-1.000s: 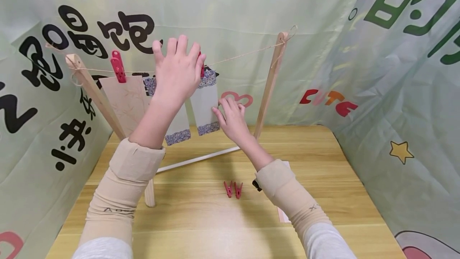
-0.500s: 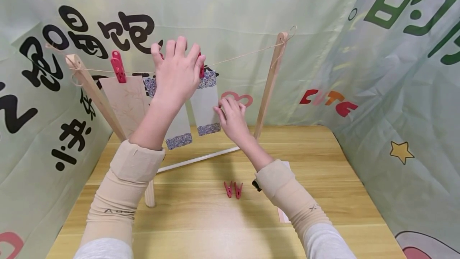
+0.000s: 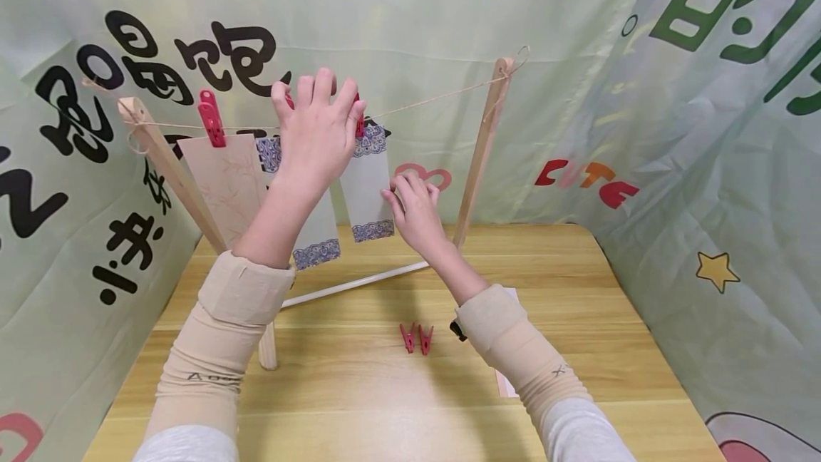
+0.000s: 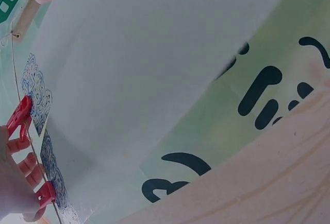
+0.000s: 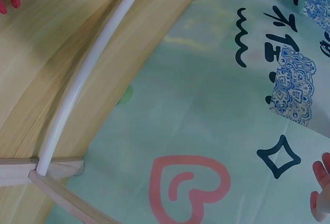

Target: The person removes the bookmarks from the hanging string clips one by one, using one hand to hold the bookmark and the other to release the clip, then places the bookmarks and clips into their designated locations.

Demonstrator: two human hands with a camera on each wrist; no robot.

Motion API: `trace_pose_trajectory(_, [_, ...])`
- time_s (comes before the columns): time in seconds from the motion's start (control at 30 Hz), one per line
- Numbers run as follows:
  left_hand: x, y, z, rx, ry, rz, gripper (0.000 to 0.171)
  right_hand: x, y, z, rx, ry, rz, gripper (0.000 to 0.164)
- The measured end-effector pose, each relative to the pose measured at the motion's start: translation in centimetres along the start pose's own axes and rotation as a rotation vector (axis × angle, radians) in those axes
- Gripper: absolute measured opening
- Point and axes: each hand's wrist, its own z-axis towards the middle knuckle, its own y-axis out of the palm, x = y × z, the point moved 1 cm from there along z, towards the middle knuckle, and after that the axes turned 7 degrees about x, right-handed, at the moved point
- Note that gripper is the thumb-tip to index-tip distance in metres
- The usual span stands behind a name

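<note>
On the twine, my left hand (image 3: 316, 141) pinches a red clothespin (image 3: 360, 120) above the right-hand card (image 3: 367, 187), which is white with blue patterned ends. My right hand (image 3: 417, 214) pinches that card's right edge. A similar patterned card (image 3: 317, 223) hangs to its left, partly behind my left forearm; its clothespin (image 4: 46, 194) shows near my left fingers in the left wrist view. Farther left, a pinkish card (image 3: 221, 177) hangs from a red clothespin (image 3: 212, 118). The cards hang at a slight tilt.
Two wooden posts (image 3: 484, 152) hold up the twine (image 3: 442, 97), with a white rod (image 3: 359, 281) low between them. Two loose red clothespins (image 3: 417, 339) lie on the wooden table (image 3: 346, 405). A pale card (image 3: 506, 385) lies partly under my right forearm.
My left hand has come down very slightly, its fingers bending a little more. The lower end of the middle card has swung slightly. The right hand stays almost still at the card's edge.
</note>
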Motion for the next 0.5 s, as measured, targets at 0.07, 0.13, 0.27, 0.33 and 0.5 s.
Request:
trace_pose_trajectory(0.07, [0.03, 0.08, 0.01, 0.014, 0.0, -0.007, 0.036, 0.01, -0.01, 0.04, -0.002, 0.007, 0.008, 0.017])
trace_pose_trajectory(0.13, [0.06, 0.12, 0.02, 0.028, -0.001, -0.016, 0.036, 0.01, -0.01, 0.09, -0.001, 0.014, 0.015, 0.017])
trace_pose_trajectory(0.27, [0.04, 0.18, 0.01, 0.046, -0.002, -0.044, 0.034, -0.07, -0.05, 0.23, -0.004, 0.032, 0.035, 0.017])
trace_pose_trajectory(0.33, [-0.03, 0.23, -0.01, 0.06, 0.009, -0.059, 0.035, -0.13, -0.11, 0.27, -0.006, 0.046, 0.054, 0.016])
trace_pose_trajectory(0.5, [-0.13, 0.29, -0.08, 0.119, 0.047, -0.095, 0.038, -0.24, -0.26, 0.35, -0.001, 0.074, 0.111, 0.016])
